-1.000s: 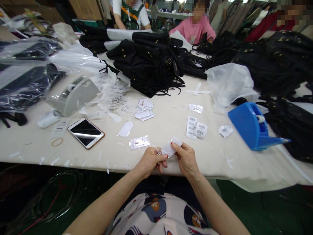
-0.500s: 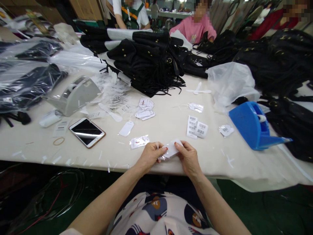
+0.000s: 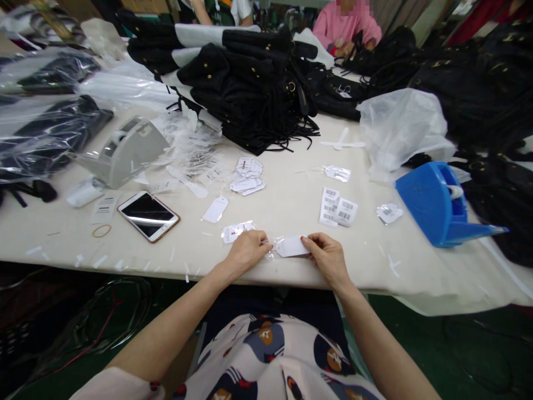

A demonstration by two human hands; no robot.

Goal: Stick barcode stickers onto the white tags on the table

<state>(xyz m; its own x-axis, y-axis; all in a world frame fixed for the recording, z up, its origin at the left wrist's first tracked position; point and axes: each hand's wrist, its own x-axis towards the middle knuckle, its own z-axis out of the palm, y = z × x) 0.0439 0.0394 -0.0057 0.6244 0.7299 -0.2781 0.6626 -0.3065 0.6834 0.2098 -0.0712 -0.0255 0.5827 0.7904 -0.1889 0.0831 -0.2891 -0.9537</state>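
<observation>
Near the table's front edge my right hand (image 3: pixel 328 258) pinches the right end of a white paper tag (image 3: pixel 292 246) that lies flat on the cream table (image 3: pixel 287 205). My left hand (image 3: pixel 245 251) is closed at the tag's left end, on a small clear plastic sleeve (image 3: pixel 270 248) that the tag partly sits in. Just left of my left hand lies another small clear packet with a tag (image 3: pixel 235 231).
A phone (image 3: pixel 148 215) and a grey tape dispenser (image 3: pixel 125 153) lie at left, a blue tape dispenser (image 3: pixel 441 205) at right. Barcode labels (image 3: pixel 337 208), loose tags (image 3: pixel 245 175) and a rubber band (image 3: pixel 101 230) are scattered. Black bags (image 3: pixel 250 83) pile behind. Other people sit across.
Both hands came down from holding the tag raised to pressing it flat on the table, and moved apart along its length. The view tilted slightly downward.
</observation>
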